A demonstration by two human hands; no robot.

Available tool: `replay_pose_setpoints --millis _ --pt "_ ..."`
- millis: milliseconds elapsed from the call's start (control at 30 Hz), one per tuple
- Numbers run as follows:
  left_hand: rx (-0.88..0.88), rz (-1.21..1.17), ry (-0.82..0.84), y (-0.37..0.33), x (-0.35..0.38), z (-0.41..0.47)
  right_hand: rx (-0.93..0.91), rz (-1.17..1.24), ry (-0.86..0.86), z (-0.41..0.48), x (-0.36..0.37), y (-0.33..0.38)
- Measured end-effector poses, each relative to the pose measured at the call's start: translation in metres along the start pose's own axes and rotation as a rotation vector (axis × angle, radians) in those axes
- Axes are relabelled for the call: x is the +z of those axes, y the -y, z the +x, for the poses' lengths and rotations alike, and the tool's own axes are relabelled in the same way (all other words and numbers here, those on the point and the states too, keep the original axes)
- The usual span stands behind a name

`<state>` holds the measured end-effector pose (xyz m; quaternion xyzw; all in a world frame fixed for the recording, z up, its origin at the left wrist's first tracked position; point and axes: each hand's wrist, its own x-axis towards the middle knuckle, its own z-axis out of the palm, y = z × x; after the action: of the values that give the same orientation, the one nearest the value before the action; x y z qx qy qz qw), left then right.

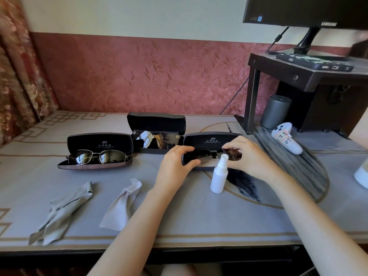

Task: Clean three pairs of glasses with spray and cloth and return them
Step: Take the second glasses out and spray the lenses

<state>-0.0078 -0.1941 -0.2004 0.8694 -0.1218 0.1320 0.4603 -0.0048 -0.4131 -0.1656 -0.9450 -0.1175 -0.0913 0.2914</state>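
Three open black glasses cases stand on the grey desk mat (pixel 179 216). The left case (pixel 97 150) holds metal-framed sunglasses (pixel 97 156). The middle case (pixel 157 132) at the back holds mirrored sunglasses (pixel 151 139). At the right case (pixel 211 140), both hands hold dark sunglasses (pixel 207 154): my left hand (pixel 176 163) grips the left end, my right hand (pixel 246 156) pinches the right end. A white spray bottle (pixel 219 175) stands upright just in front. Two grey cloths lie nearer me: one (pixel 61 212) at the left, one (pixel 122 204) in the middle.
A dark monitor stand (pixel 310 76) with a monitor (pixel 306 10) occupies the back right. Under it stands a grey cylinder (pixel 275 111), and a white labelled controller (pixel 286 139) lies beside it. A white object (pixel 361 174) sits at the right edge. The desk's front edge runs below the cloths.
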Motion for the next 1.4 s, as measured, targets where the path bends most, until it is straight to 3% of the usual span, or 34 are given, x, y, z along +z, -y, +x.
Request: replay_pose_setpoints --millis 233,800,1233,1400 --pt "0.005 -0.113 -0.049 -0.002 -0.001 0.001 -0.099 0.065 -0.138 -0.010 -0.009 0.003" --pt "0.016 -0.284 -0.136 -0.020 -0.026 0.003 -0.206 0.084 -0.198 -0.003 -0.028 0.034" --pt "0.164 -0.353 -0.235 -0.042 -0.103 -0.023 -0.402 0.199 -0.211 -0.004 -0.039 0.101" --pt "0.190 -0.253 -0.288 -0.040 -0.136 -0.039 -0.481 0.279 -0.162 0.001 -0.024 0.127"
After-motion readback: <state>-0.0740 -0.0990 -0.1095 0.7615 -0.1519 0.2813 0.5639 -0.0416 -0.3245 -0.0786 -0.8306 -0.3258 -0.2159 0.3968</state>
